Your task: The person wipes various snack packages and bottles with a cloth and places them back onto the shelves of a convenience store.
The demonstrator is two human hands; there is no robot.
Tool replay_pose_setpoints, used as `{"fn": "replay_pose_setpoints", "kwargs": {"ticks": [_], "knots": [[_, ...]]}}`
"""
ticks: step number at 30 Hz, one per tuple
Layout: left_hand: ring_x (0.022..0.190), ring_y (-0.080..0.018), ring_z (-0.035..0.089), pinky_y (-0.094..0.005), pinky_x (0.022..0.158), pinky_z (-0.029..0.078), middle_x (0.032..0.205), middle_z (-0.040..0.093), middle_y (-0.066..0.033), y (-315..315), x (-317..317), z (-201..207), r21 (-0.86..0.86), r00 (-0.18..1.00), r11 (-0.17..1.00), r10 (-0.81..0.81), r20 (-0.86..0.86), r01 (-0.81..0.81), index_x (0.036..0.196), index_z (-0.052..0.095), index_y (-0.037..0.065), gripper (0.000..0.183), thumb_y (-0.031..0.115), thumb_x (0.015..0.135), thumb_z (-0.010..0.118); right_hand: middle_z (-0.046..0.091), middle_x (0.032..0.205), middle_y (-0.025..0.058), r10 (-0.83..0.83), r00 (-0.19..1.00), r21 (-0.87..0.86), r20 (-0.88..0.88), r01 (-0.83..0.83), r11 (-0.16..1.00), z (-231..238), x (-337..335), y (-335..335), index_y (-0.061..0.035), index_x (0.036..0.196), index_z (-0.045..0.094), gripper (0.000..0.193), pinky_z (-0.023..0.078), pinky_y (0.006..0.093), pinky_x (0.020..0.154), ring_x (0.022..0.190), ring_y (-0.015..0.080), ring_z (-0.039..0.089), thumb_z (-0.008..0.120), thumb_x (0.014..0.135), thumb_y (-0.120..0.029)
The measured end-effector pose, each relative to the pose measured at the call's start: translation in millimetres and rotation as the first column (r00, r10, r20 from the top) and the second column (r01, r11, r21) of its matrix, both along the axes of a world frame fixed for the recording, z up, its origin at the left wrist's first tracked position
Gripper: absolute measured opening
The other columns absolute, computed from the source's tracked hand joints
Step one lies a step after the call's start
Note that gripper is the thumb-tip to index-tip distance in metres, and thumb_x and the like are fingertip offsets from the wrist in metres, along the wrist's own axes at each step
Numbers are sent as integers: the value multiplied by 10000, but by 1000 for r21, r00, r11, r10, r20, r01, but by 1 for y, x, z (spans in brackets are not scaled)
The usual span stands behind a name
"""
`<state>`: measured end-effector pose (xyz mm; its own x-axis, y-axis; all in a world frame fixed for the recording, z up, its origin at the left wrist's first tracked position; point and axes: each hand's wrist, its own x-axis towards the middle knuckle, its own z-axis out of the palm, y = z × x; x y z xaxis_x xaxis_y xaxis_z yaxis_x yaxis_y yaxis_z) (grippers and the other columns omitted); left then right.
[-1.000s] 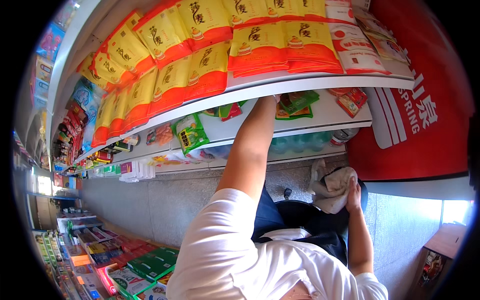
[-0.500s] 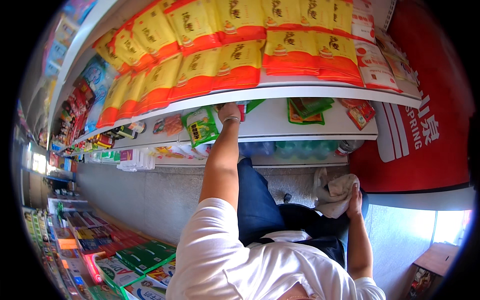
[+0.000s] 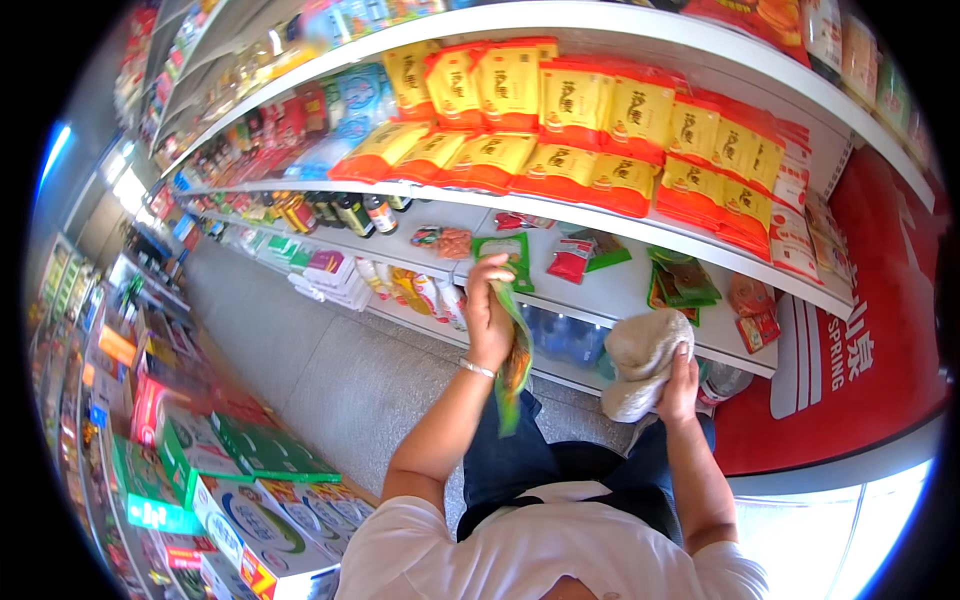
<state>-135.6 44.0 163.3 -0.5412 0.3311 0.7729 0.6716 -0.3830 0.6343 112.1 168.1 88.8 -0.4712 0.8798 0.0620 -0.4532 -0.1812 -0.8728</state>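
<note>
Apparently, the left hand [image 3: 490,315], fingers nearly together, is pinching a green packet [image 3: 517,365] by its upper end, before the white shelf's [image 3: 569,308] front edge. Nearer its right corner, the right hand [image 3: 677,388] is clasping a bunched cloth [image 3: 640,350], fingers curled. The packet is probably handling as light, floppy, slippery; its edges are offering the surest hold.

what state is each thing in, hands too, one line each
left hand: closed on the held green packet
right hand: closed on the cloth
held green packet: hanging, nearly edge-on; sealed or opened, cannot tell
cloth: bunched up
yellow-and-red bags: lined up in two rows
red packet: lying down
dark bottles: upright
</note>
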Motion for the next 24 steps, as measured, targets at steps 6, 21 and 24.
{"fn": "replay_pose_setpoints", "kwargs": {"ticks": [6, 21, 24], "knots": [[1060, -215, 466, -338, 894, 392, 1105, 506, -105, -15, 95, -52, 373, 526, 821, -566, 635, 432, 1002, 485, 59, 213, 195, 838, 479, 431, 1282, 84, -253, 901, 918, 353, -385, -89, 106, -34, -135, -131, 1178, 502, 622, 256, 482, 983, 1203, 307, 367, 697, 607, -281], [1042, -290, 525, -431, 916, 403, 1150, 527, -149, -128, 191, -40, 412, -298, 473, -299, 907, 779, 1177, 433, 26, 434, 347, 886, 451, 562, 958, 284, -157, 547, 517, 822, -601, 609, 64, 5, -103, -21, 1140, 486, 420, 443, 436, 775, 894, 416, 545, 447, 871, -341], [1060, -276, 520, -418, 932, 394, 1156, 529, -140, -109, 182, -63, 520, -493, 498, -199, 847, 693, 1171, 447, 20, 394, 305, 899, 426, 566, 929, 284, -128, 650, 553, 749, -506, 662, 76, 1, -112, 5, 1074, 515, 377, 448, 430, 743, 884, 423, 543, 458, 871, -307]]}}
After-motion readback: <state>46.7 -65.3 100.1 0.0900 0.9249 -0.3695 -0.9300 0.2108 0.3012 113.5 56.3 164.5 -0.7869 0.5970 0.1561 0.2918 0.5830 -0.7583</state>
